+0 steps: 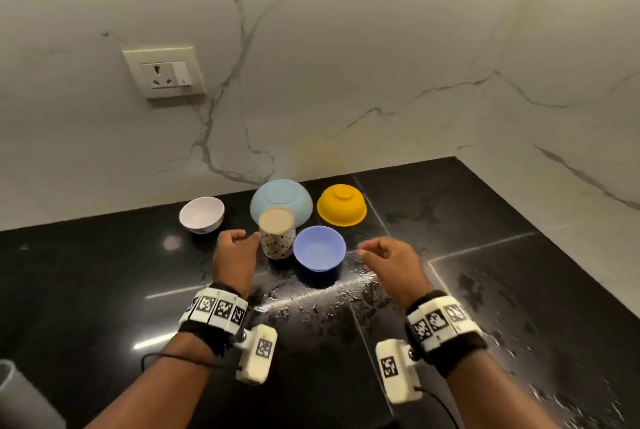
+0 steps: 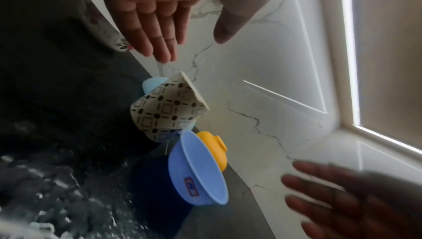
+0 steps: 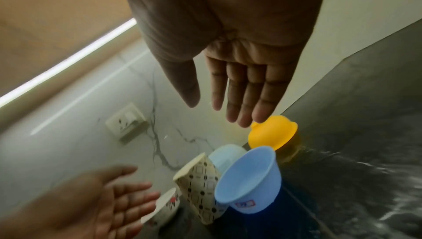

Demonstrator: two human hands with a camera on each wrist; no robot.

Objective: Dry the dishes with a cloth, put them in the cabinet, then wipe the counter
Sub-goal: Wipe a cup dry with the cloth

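Note:
Several dishes stand on the wet black counter (image 1: 104, 272): a white bowl (image 1: 202, 213) upright at the left, a pale blue bowl (image 1: 281, 201) and a yellow bowl (image 1: 341, 205) upside down at the back, a patterned cup (image 1: 277, 232) upside down, and a lilac-blue bowl (image 1: 319, 247) upright. My left hand (image 1: 239, 245) hovers just left of the cup, empty, fingers relaxed (image 2: 160, 31). My right hand (image 1: 384, 255) hovers right of the lilac-blue bowl (image 3: 248, 179), empty, with fingers straight (image 3: 246, 95). No cloth is in view.
Water is spread over the counter (image 1: 311, 304) in front of the dishes and to the right. A marble wall with a socket plate (image 1: 164, 72) rises behind. The counter ends at the right wall. A grey object (image 1: 20, 397) sits at the lower left.

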